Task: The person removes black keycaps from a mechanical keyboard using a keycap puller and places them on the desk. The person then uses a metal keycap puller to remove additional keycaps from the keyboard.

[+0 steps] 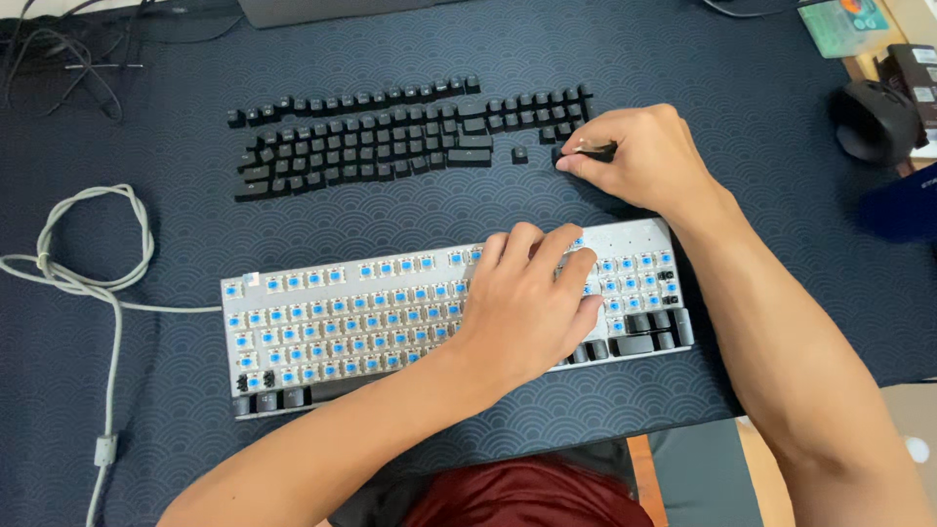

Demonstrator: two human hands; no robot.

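The person leans over a counter [742, 88] covered by a dark blue mat with a wave pattern. Near them lies a silver keyboard [322, 327] stripped of most caps, its blue switches bare; a few black caps sit along its bottom row and at its right end.

The left hand [527, 303] lies across the right half of that keyboard, palm down, fingers loosely curled and close together on the switches, gripping nothing that I can see.

The right hand [639, 156] is on the mat beyond the keyboard's far right corner, thumb and fingers pinched on a small dark tool [593, 149], with its tip down by a black cap.

The removed keycaps [390, 132] are set out in rows on the mat behind the keyboard, just left of the right hand, and 1 loose keycap [519, 154] sits apart between the rows and that hand.

A grey cable [98, 273] loops to the left of the keyboard. A black mouse [872, 119] rests at the right edge, well apart from both hands.
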